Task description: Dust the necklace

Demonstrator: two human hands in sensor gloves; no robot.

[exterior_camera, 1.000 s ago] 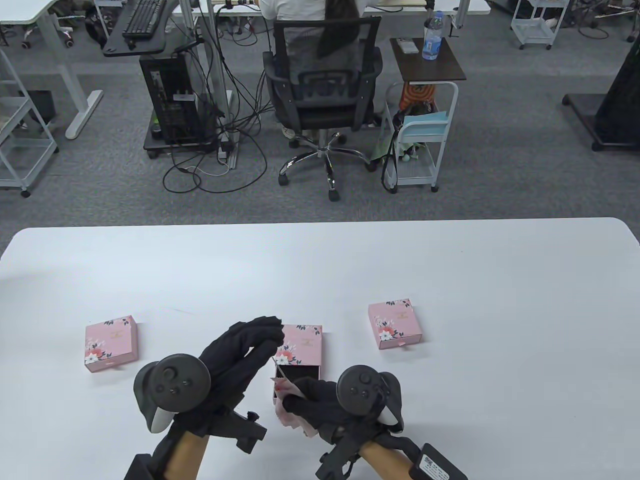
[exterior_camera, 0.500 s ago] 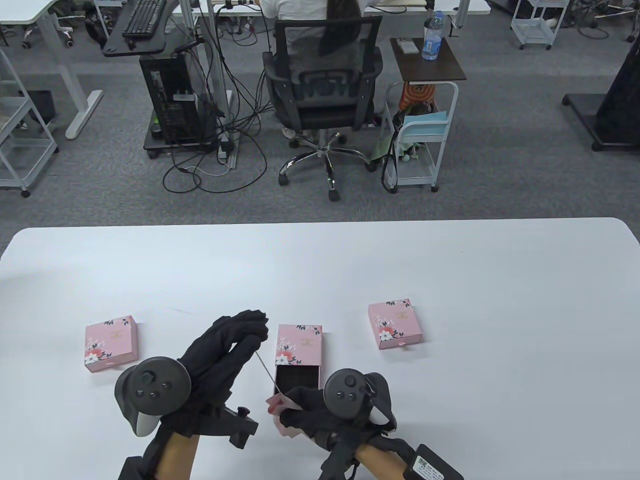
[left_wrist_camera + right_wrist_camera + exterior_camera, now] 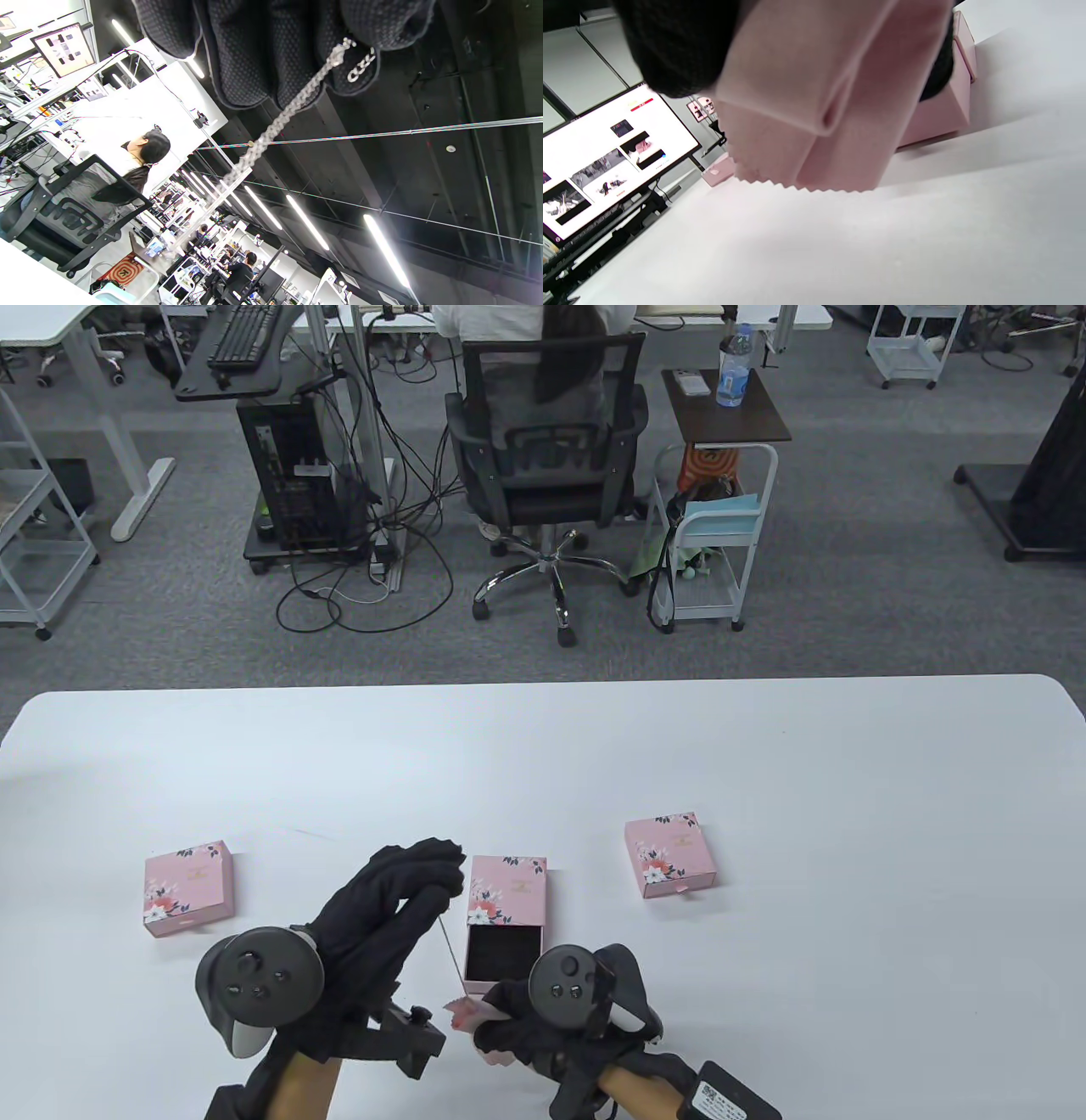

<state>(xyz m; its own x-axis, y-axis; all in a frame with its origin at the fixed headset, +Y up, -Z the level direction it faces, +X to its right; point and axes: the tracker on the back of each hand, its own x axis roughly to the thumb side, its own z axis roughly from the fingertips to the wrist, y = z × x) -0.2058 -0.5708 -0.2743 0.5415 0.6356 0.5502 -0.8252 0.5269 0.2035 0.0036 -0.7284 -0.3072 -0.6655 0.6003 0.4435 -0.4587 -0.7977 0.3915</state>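
Necklace: it runs as a thin taut line from your left fingertips down to the cloth in your right hand, held above the table just left of the open box. In the left wrist view the silver chain slants away from your fingers, with a few larger links lying against one fingertip.
Left hand: your fingers are curled together at the tips and pinch the upper end of the necklace; the tracker sits on the back of the hand.
Right hand: your fingers are curled round a pink cloth, which wraps the lower end of the chain. In the right wrist view the cloth is folded over, its zigzag-cut edge hanging just above the table.
Open box: the pink floral box lies between your hands, its drawer pulled toward you and showing a dark lining. You hold the chain beside it, not in it.
Other boxes: one closed pink box sits to the left of your left hand, another to the right, well apart from your hands.
Table: white, and it bears all three boxes.
Background: a person sits in an office chair beyond the table, back turned to you.
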